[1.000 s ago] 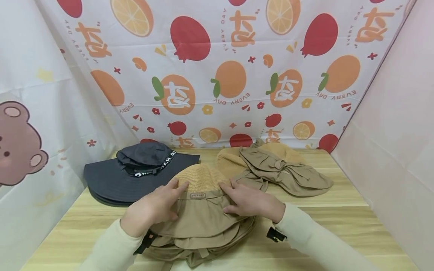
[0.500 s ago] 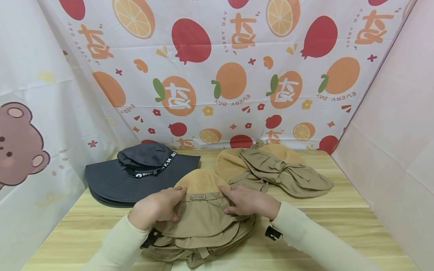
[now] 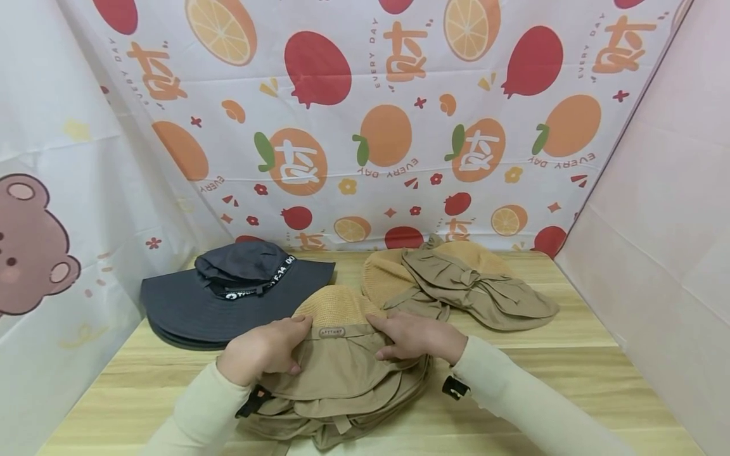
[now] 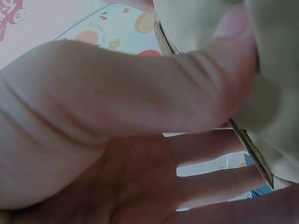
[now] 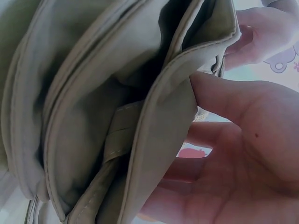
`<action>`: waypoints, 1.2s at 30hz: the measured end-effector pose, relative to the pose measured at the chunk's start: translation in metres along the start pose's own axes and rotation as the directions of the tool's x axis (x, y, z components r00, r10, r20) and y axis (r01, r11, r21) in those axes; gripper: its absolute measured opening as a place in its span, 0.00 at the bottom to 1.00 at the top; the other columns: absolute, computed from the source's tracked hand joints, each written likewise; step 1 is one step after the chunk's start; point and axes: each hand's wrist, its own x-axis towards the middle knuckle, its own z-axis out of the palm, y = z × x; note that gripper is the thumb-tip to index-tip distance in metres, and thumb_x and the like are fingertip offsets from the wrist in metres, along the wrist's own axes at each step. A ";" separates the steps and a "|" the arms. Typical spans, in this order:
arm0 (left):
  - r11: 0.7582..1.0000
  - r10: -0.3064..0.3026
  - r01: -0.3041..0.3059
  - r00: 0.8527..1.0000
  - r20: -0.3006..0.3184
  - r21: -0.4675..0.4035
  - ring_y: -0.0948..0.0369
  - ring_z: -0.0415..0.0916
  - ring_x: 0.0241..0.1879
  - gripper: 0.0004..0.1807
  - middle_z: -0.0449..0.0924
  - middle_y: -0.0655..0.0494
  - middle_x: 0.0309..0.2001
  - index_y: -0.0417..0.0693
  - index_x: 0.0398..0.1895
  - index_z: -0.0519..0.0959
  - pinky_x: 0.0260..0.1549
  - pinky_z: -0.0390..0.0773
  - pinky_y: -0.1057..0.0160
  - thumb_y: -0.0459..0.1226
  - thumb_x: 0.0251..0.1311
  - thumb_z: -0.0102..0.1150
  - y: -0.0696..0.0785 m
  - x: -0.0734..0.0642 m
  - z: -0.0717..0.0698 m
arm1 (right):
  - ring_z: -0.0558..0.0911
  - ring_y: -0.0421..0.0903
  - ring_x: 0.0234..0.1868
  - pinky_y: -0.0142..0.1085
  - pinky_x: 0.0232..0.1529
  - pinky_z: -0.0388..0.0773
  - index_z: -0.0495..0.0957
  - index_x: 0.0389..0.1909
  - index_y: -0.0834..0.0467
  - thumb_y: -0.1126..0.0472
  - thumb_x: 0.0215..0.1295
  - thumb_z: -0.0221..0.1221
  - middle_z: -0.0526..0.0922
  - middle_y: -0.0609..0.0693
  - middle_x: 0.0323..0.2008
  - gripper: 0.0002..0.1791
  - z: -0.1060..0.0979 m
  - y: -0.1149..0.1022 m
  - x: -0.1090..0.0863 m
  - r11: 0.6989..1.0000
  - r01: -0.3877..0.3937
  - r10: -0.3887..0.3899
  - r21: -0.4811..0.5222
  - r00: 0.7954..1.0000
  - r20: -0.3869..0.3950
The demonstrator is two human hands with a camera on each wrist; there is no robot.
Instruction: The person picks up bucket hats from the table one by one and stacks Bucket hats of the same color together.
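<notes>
In the head view, a sun hat with a yellow woven crown, a khaki brim and a small oval label stands close in front of me, on top of other folded khaki brims. My left hand grips its left side where crown and brim meet. On the opposite side my right hand holds the same seam. The left wrist view has my left thumb pressed on the khaki cloth, the other fingers behind it. From the right wrist camera, several layered brims show, with my right thumb at the edge of one and the fingers behind.
A dark wide-brimmed hat, seemingly stacked on another, lies at the back left. Khaki and yellow hats overlap at the back right, one with a bow. A fruit-print cloth hangs behind the wooden table.
My left fingers, earlier spread over the crown's front, have drawn together at the hat's left side. The crown's top has sunk slightly. The right hand has barely moved.
</notes>
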 end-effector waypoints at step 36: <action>1.000 -0.018 0.018 1.000 -0.009 0.011 0.54 0.72 0.46 0.49 0.80 0.42 0.60 0.53 0.77 0.68 0.42 0.75 0.53 0.36 0.48 0.81 -0.035 -0.016 -0.016 | 0.80 0.45 0.63 0.42 0.68 0.75 0.55 0.82 0.51 0.42 0.70 0.63 0.77 0.53 0.70 0.45 -0.006 0.008 0.000 0.999 0.008 -0.009 0.043 1.000 0.026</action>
